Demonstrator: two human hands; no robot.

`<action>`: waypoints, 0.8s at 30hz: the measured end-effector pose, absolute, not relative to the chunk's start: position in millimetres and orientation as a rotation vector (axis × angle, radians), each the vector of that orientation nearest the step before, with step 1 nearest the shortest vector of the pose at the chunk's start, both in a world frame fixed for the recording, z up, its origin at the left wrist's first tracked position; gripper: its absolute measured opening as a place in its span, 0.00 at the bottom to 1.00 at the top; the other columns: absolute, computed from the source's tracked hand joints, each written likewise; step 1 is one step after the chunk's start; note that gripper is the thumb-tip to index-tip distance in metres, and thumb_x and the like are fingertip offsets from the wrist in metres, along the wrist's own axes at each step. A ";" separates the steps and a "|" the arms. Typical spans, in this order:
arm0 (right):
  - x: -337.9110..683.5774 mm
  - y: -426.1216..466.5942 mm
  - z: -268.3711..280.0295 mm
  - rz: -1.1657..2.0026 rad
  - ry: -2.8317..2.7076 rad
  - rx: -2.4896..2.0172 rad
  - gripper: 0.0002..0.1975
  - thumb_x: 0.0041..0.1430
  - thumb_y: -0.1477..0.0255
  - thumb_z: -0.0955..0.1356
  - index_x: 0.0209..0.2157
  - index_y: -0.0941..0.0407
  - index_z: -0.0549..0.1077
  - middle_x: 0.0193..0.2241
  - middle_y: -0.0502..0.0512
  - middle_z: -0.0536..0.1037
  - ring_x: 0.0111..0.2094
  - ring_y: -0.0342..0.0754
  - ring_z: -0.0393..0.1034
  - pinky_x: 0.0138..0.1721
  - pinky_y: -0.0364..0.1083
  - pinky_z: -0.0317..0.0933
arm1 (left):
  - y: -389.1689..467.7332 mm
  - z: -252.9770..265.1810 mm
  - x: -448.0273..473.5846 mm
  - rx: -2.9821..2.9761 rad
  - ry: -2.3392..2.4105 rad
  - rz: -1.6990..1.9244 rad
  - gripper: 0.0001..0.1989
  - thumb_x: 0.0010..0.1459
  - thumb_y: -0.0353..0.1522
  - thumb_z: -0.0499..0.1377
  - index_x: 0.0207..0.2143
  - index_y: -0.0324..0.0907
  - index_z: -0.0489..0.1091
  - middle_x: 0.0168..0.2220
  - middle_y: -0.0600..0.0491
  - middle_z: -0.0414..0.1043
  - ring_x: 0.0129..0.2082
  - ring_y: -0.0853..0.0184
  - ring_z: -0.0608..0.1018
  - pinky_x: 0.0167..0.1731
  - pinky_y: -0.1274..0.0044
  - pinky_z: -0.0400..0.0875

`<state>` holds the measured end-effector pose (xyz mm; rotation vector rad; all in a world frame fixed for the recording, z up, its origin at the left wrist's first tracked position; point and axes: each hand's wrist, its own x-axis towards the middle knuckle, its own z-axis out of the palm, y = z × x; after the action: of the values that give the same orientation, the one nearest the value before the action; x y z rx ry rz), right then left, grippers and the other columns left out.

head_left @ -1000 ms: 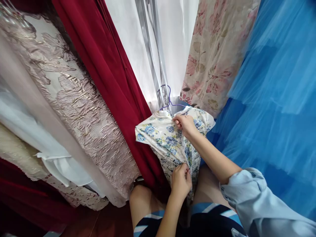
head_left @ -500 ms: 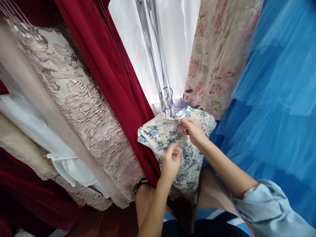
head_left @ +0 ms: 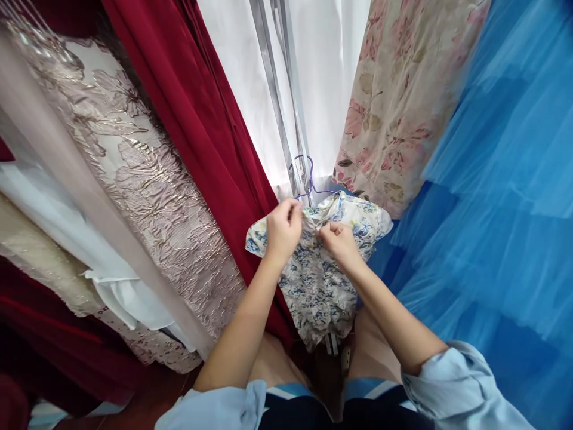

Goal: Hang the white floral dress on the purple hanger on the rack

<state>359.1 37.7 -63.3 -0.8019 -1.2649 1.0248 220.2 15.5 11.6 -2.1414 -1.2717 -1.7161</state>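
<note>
A small white blouse with blue and yellow flowers [head_left: 322,286] hangs on a thin purple hanger [head_left: 312,179] in front of me. My right hand [head_left: 339,240] is closed, pinching the front of the blouse just under the neckline. At the other side of the neckline, my left hand [head_left: 285,228] has its thumb and fingers pinched together on the fabric near the collar; its fingertips are slightly blurred. Between the two hands the cloth is gathered into creases.
Behind the hanger stand grey metal poles [head_left: 293,89] against white cloth [head_left: 322,71]. Dark red fabric [head_left: 192,119] and a pink brocade garment [head_left: 147,155] hang on the left. To the right hang a pink-flowered cloth [head_left: 394,113] and blue tulle [head_left: 501,197].
My left hand has risen from the middle of the blouse to its neckline and closed there. My right hand has shifted slightly down, and the blouse front is now more bunched.
</note>
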 end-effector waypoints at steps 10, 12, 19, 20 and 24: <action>384.7 8.1 -118.7 1.054 -1.473 -0.953 0.14 0.51 0.70 0.66 0.18 0.54 0.57 0.14 0.42 0.57 0.18 0.38 0.48 0.21 0.40 0.41 | 53.4 -33.3 94.5 -1.416 -1.969 -2.522 0.17 0.62 0.39 0.54 0.23 0.41 0.60 0.20 0.58 0.63 0.21 0.74 0.66 0.28 0.81 0.64; 388.2 8.3 -130.7 1.073 -1.602 -1.016 0.13 0.53 0.70 0.65 0.18 0.54 0.57 0.14 0.43 0.59 0.18 0.39 0.50 0.21 0.41 0.43 | 49.9 -67.3 98.9 -1.467 -2.116 -2.511 0.16 0.58 0.40 0.57 0.22 0.41 0.60 0.18 0.58 0.62 0.19 0.73 0.65 0.25 0.79 0.63; 397.0 7.5 -151.9 1.066 -1.901 -1.158 0.06 0.44 0.78 0.70 0.28 0.57 0.73 0.19 0.49 0.74 0.21 0.45 0.65 0.25 0.43 0.53 | 28.0 -115.9 154.7 -2.328 -2.204 -2.067 0.02 0.46 0.29 0.61 0.24 0.39 0.71 0.22 0.52 0.72 0.28 0.64 0.74 0.35 0.73 0.70; 395.8 7.0 -148.8 0.995 -1.920 -1.162 0.10 0.45 0.77 0.70 0.33 0.57 0.74 0.24 0.52 0.77 0.24 0.47 0.68 0.28 0.44 0.57 | 25.8 -115.0 162.9 -2.458 -2.194 -1.963 0.01 0.45 0.28 0.61 0.23 0.40 0.71 0.21 0.53 0.72 0.28 0.64 0.74 0.35 0.73 0.69; 385.2 6.2 -133.1 0.727 -1.959 -1.072 0.23 0.48 0.73 0.72 0.48 0.58 0.70 0.45 0.62 0.75 0.46 0.57 0.70 0.48 0.52 0.61 | 14.3 -104.0 197.1 -2.829 -2.095 -1.640 0.09 0.50 0.32 0.62 0.20 0.40 0.68 0.20 0.55 0.69 0.23 0.67 0.70 0.29 0.76 0.66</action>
<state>385.2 6.2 -133.1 -1.0716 -1.9585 0.7273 197.1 14.3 -104.0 -2.8294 -2.0955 -1.6402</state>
